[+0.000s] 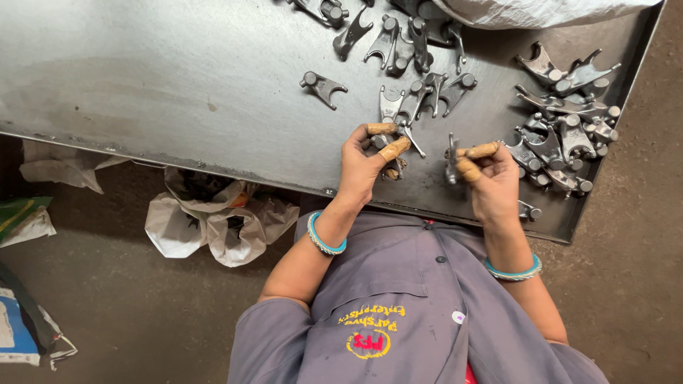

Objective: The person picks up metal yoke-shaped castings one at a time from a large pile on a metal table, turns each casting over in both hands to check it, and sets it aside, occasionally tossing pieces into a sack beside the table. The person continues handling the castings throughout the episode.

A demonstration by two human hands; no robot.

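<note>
Over the grey steel counter [178, 92], the left hand [359, 167] grips one forked grey cast-metal part [398, 135] and the right hand [491, 178] grips another [451, 160]. They look heavy, rigid and rough-edged, best pinched by the boss.

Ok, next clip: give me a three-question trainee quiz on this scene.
1. True or false: both hands hold a metal part.
2. Where is the biggest pile of forged parts? A) the tray's right side B) the floor C) the person's lap
3. What covers the fingertips?

Key:
1. True: left hand and right hand each grip a grey forked part.
2. A, the pile on the metal tray.
3. Tan finger guards.
</note>
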